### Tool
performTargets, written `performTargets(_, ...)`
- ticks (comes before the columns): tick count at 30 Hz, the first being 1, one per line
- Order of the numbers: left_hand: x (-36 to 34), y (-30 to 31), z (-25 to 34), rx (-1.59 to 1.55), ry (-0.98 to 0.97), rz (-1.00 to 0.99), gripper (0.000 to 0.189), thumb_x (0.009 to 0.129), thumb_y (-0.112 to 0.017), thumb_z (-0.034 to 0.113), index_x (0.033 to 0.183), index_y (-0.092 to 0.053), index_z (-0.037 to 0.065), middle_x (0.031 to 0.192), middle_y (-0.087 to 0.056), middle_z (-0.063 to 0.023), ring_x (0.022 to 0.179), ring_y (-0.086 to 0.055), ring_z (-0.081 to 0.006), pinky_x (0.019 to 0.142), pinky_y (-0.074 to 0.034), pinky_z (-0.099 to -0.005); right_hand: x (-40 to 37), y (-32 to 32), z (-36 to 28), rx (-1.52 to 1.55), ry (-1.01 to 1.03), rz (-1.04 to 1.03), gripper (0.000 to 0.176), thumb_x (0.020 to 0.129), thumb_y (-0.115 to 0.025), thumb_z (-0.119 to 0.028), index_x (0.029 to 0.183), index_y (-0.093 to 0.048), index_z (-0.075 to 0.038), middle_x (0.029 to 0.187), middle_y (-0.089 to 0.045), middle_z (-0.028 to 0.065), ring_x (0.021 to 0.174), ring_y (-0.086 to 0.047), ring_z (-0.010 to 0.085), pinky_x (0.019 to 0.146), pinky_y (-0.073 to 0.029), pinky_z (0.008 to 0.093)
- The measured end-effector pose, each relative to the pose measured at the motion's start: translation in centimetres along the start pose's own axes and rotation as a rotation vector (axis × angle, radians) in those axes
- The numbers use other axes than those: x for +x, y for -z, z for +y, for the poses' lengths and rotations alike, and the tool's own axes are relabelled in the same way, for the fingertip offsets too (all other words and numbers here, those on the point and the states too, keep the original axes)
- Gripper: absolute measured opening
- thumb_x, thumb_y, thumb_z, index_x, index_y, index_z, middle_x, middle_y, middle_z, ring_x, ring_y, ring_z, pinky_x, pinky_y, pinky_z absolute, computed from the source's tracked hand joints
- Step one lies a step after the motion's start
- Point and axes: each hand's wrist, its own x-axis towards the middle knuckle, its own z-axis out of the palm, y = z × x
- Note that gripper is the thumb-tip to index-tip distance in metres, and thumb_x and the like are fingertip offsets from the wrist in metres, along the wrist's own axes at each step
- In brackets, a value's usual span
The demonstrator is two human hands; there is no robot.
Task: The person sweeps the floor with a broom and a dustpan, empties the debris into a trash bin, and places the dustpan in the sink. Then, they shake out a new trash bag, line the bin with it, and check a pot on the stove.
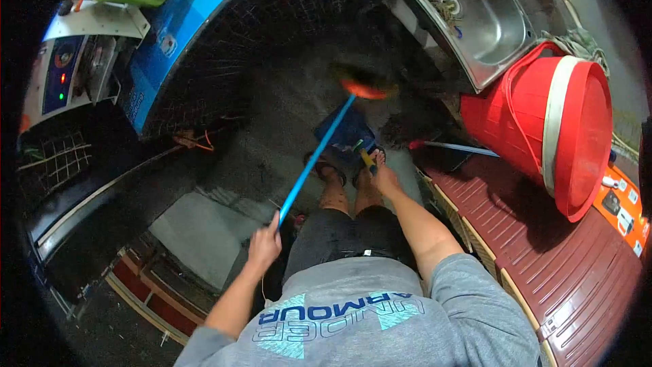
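While the left hand of the person is closed around the blue-handled broom, the right hand grips the dark-blue dustpan, which is at twelve o'clock beside the feet, with the blurred orange broom head just beyond it and the steel sink farther away at one o'clock.

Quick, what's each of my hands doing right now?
Left hand: closed around the blue handle of the broom.
Right hand: closed on the yellow-and-black handle of the dustpan.
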Motion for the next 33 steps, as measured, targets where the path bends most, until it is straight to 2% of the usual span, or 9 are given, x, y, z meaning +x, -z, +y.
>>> performTargets(2,8.0,-1.5,-1.1,-0.006,-0.110,0.070,0.064,0.081,-0.059,0.006,0.143,-0.043,0.016,0.080,-0.064,-0.0265,0.075,-0.064,-0.0441,0.070,-0.051,-0.0541,-1.6,1.0,0.0,0.085,-0.057,-0.083,0.071,0.082,-0.065,-0.023,0.140,-0.037,0.006,0.098,-0.064,0.0318,0.086,-0.064,0.0463,0.074,-0.051,0.0513)
performTargets(4,15.9,-0.7,0.2,0.064,-0.083,0.043,0.061,0.082,-0.060,0.008,0.141,-0.045,0.016,0.080,-0.065,-0.0252,0.075,-0.064,-0.0435,0.070,-0.051,-0.0548,-2.3,0.3,0.8,0.142,-0.134,-0.089,0.044,0.083,-0.064,-0.025,0.111,-0.062,0.009,0.090,-0.065,0.0295,0.086,-0.065,0.0440,0.073,-0.051,0.0504)
performTargets(7,24.0,-3.5,-0.8,0.147,-0.212,0.174,0.061,0.084,-0.059,0.010,0.142,-0.044,0.018,0.081,-0.065,-0.0246,0.077,-0.064,-0.0433,0.071,-0.052,-0.0539,-3.1,-1.1,1.5,0.223,-0.144,0.125,0.035,0.083,-0.063,-0.026,0.086,-0.068,0.008,0.087,-0.065,0.0295,0.084,-0.065,0.0436,0.071,-0.052,0.0500)
performTargets(15,35.2,-17.9,-5.4,-0.070,-0.289,0.172,0.060,0.088,-0.058,0.008,0.145,-0.041,0.019,0.086,-0.065,-0.0237,0.076,-0.065,-0.0411,0.070,-0.052,-0.0518,-2.9,-4.3,3.4,0.314,-0.126,0.153,0.030,0.084,-0.062,-0.023,0.091,-0.067,0.005,0.077,-0.064,0.0279,0.068,-0.066,0.0409,0.062,-0.051,0.0467)
performTargets(18,43.8,-18.3,3.2,-0.019,-0.220,0.119,0.056,0.092,-0.056,0.017,0.146,-0.039,0.019,0.098,-0.064,-0.0226,0.089,-0.064,-0.0399,0.076,-0.052,-0.0501,-2.9,-6.1,3.4,0.189,0.141,0.325,0.029,0.083,-0.062,-0.021,0.096,-0.067,0.005,0.075,-0.064,0.0273,0.065,-0.066,0.0398,0.061,-0.050,0.0463)
performTargets(20,50.3,-19.7,6.3,-0.060,-0.291,0.073,0.051,0.095,-0.052,0.025,0.145,-0.041,0.021,0.103,-0.064,-0.0225,0.093,-0.063,-0.0413,0.080,-0.051,-0.0502,-3.4,-5.3,1.4,0.283,0.009,0.215,0.027,0.083,-0.062,-0.019,0.091,-0.065,0.007,0.075,-0.062,0.0286,0.069,-0.064,0.0430,0.064,-0.049,0.0487)
performTargets(22,51.6,-22.8,5.6,-0.197,-0.248,0.008,0.048,0.096,-0.049,0.028,0.144,-0.043,0.021,0.106,-0.064,-0.0221,0.096,-0.063,-0.0415,0.083,-0.051,-0.0505,-3.6,-5.4,1.4,0.395,-0.136,0.110,0.027,0.082,-0.061,-0.017,0.086,-0.063,0.009,0.074,-0.061,0.0298,0.072,-0.062,0.0463,0.066,-0.048,0.0511)
performTargets(24,50.9,-22.8,4.0,-0.311,-0.211,-0.025,0.046,0.097,-0.047,0.030,0.143,-0.044,0.021,0.109,-0.064,-0.0217,0.098,-0.062,-0.0417,0.085,-0.050,-0.0507,-2.8,-4.5,2.2,0.336,-0.081,0.069,0.031,0.084,-0.059,-0.015,0.110,-0.064,0.002,0.075,-0.063,0.0266,0.075,-0.066,0.0389,0.067,-0.050,0.0456)
performTargets(33,33.9,-6.8,-6.8,0.181,-0.068,0.015,0.041,0.097,-0.047,0.031,0.137,-0.051,0.024,0.099,-0.066,-0.0237,0.092,-0.063,-0.0426,0.082,-0.050,-0.0532,-1.0,-5.0,2.3,0.318,-0.152,0.060,0.030,0.085,-0.058,-0.017,0.109,-0.066,0.000,0.078,-0.066,0.0253,0.073,-0.066,0.0403,0.068,-0.051,0.0469)
